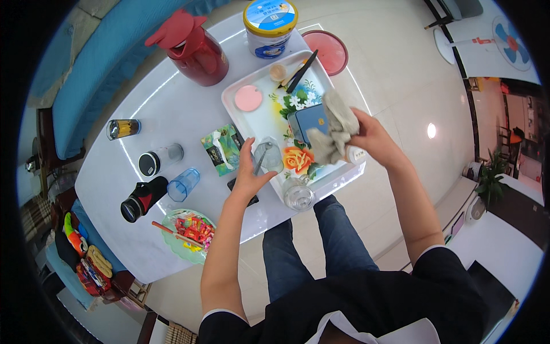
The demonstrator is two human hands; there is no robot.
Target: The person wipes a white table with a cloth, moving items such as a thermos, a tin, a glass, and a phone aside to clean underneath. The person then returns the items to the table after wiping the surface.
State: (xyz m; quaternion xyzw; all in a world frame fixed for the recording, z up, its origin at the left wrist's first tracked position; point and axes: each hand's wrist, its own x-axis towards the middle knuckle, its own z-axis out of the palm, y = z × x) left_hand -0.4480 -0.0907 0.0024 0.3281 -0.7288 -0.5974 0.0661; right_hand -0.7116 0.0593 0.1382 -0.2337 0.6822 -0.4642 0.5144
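Observation:
My right hand (373, 136) grips a crumpled grey cloth (340, 114) above the right side of a flower-printed white tray (236, 122). Under the cloth, a blue box (310, 121) is partly hidden, and a small white-topped container (355, 155) shows below it. My left hand (249, 177) has thumb and fingers spread around the near left side of a clear glass (271, 155) with a spoon (260, 159) in it; whether the skin touches the glass is unclear. Closer to me, a glass mug (299, 197) rests at the tray's near corner.
Also on the tray are a pink lid (248, 98), a small round jar (277, 72) and a black pen-like tool (302, 71). Around it stand a red thermos jug (197, 56), a yellow-rimmed tub (270, 32), a tissue pack (221, 149), a blue tumbler (184, 185) and a candy plate (182, 253).

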